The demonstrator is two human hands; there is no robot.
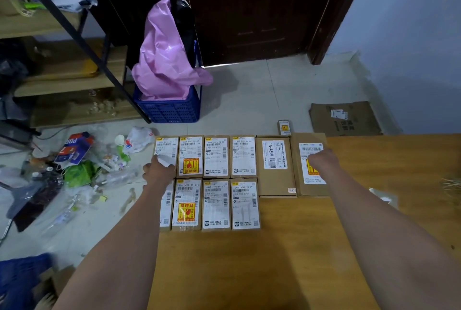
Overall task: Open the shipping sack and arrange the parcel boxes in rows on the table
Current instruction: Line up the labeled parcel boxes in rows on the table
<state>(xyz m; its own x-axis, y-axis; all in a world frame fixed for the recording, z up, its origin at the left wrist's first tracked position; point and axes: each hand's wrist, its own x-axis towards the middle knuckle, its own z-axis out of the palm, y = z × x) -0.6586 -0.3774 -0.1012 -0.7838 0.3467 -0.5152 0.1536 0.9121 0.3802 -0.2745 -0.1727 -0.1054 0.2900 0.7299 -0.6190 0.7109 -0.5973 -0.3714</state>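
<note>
- The parcel boxes (216, 182) lie in two rows at the far left corner of the desk (262, 259), labels up, edges touching: six in the far row, four in the near row.
- I judge the arranging nearly done; the near row stops short, with bare desk beneath the two larger boxes at the right of the far row.
- The shipping sack is not in view, so I cannot tell whether any boxes are left in it.
- One small box (284, 127) lies on the floor just beyond the desk's far edge, apart from the rows.
- My left grip (159, 172) is curled loosely on the far row's leftmost box (166, 151), at the desk's left edge, pressing rather than pinching.
- My right grip (321, 160) rests knuckles-up on the rightmost box (310, 150), fingers bent; it encloses nothing that I can see.
</note>
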